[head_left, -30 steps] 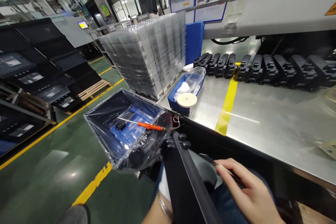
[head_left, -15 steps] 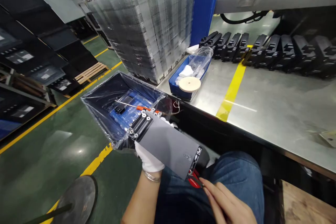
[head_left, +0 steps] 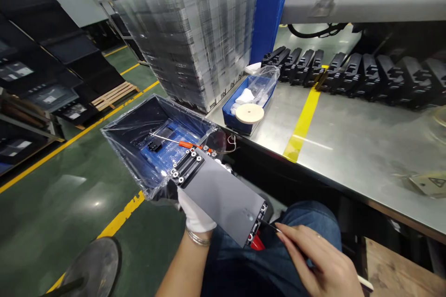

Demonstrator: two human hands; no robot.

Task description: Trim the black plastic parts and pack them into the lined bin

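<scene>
Here, the silvery metal tabletop [head_left: 348, 148] spans three o'clock, the flat grey rectangular panel [head_left: 223, 195] sits at six in the grip of the white-gloved left hand [head_left: 195, 213], and the right hand [head_left: 315, 251] pinches a thin dark tool [head_left: 271, 226] at five.

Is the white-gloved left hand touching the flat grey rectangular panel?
Touching: the head view shows the gloved left hand supporting the grey panel from beneath.
</scene>
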